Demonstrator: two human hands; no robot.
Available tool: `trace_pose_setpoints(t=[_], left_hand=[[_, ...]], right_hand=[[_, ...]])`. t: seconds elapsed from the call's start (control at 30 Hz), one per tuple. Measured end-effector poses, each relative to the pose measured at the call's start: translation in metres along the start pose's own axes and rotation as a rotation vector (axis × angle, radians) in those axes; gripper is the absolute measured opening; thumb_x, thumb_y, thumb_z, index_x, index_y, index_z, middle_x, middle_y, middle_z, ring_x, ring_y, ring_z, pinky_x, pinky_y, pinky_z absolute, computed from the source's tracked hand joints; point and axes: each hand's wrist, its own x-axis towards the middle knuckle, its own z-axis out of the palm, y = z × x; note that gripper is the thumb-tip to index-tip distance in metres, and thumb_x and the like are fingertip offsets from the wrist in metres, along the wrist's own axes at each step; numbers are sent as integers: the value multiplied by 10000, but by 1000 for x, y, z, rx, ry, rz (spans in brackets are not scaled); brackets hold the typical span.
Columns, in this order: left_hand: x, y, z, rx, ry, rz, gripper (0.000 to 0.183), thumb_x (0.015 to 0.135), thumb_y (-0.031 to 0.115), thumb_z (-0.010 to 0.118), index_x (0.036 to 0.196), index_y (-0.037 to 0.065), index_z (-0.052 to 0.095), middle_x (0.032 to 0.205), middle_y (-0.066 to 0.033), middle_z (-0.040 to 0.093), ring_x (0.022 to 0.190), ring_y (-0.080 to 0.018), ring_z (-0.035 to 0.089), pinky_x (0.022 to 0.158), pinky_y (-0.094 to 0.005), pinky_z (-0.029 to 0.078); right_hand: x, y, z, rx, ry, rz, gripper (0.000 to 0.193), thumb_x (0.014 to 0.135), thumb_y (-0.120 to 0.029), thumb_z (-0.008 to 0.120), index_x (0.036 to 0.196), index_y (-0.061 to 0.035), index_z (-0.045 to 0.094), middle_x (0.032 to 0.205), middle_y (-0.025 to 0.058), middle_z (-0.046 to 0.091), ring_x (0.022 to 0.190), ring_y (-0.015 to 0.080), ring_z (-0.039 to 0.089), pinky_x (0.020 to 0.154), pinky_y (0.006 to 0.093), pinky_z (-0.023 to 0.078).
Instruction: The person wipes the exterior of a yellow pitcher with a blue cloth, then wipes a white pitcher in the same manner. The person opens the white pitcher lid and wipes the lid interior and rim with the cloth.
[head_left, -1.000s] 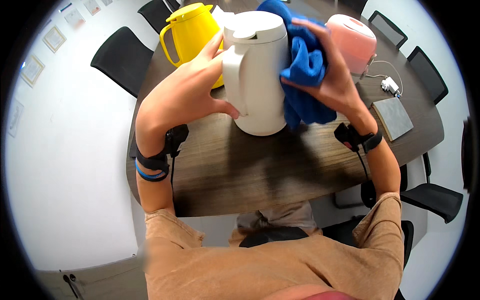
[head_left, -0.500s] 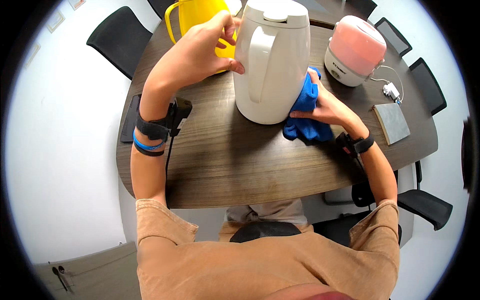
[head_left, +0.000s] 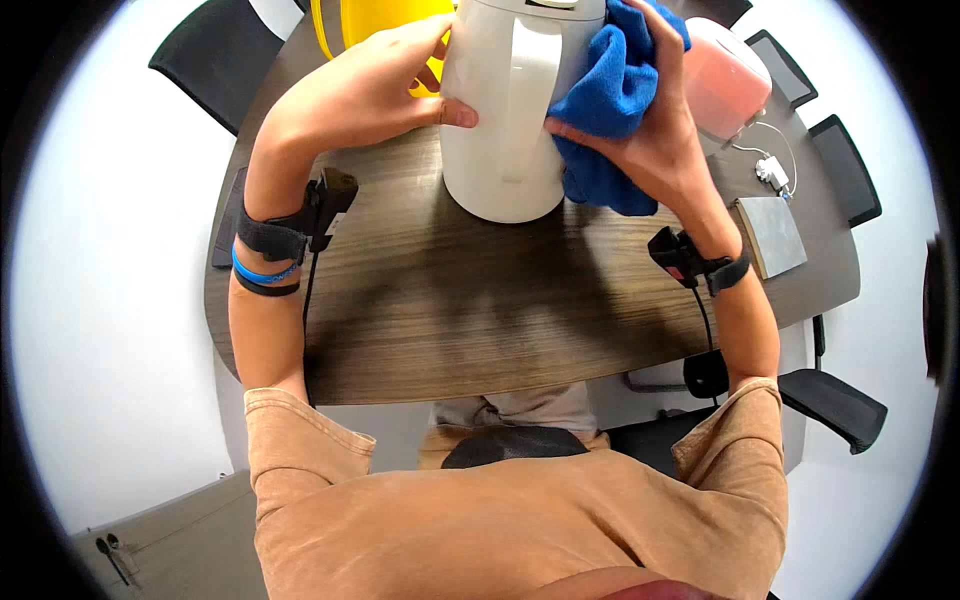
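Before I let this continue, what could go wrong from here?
The white jug could tip or slide if the right hand pushes the blue cloth against its side harder than the left hand steadies it. The left hand also looks close to the yellow jug and might bump it.

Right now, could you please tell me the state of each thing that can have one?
Tall white handled jug: upright, lid on, touched by the left hand.
Soft blue cloth: bunched in the right hand against the jug.
Yellow handled jug: partly hidden, top out of view.
Rounded pink appliance: upright.
Grey rectangular notebook: closed, flat.
White plug adapter: out of any socket.
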Motion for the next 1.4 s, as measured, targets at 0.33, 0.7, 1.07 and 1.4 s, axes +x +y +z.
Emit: trace_pose_setpoints(t=[0.33, 0.7, 1.07, 1.4], left_hand=[[6, 18, -20, -155, -127, -181, 709, 902, 288, 817, 1393, -33, 420, 1223, -248, 603, 1124, -349, 659, 957, -415, 560], [4, 26, -23, -35, -167, -186, 699, 922, 334, 797, 1340, -70, 409, 1213, -291, 588, 1123, -387, 650, 929, -417, 548], [4, 35, -24, 82, -198, -248, 759, 924, 418, 766, 1285, -136, 394, 1208, -378, 586, 1158, -475, 623, 960, -432, 531], [17, 64, -31, 82, -348, -487, 880, 940, 451, 744, 1330, -207, 306, 1193, -426, 579, 1175, -466, 630, 987, -428, 530]], right_hand=[[-78, -5, 29, -206, -428, 613, 1176, 795, -324, 919, 1588, -57, 93, 1545, 300, 384, 1433, 414, 450, 1190, 504, 397], [-23, 7, 1, 15, -228, 200, 1069, 782, -302, 934, 1594, -137, 259, 1501, 161, 452, 1414, 315, 462, 1186, 477, 416], [-50, 30, 18, 215, -503, 568, 1166, 697, -351, 981, 1578, -57, 277, 1454, 193, 498, 1401, 335, 462, 1207, 467, 363], [-31, 23, 1, 133, -201, 260, 1106, 738, -337, 956, 1593, -164, 277, 1486, 159, 488, 1414, 350, 474, 1183, 511, 428]])
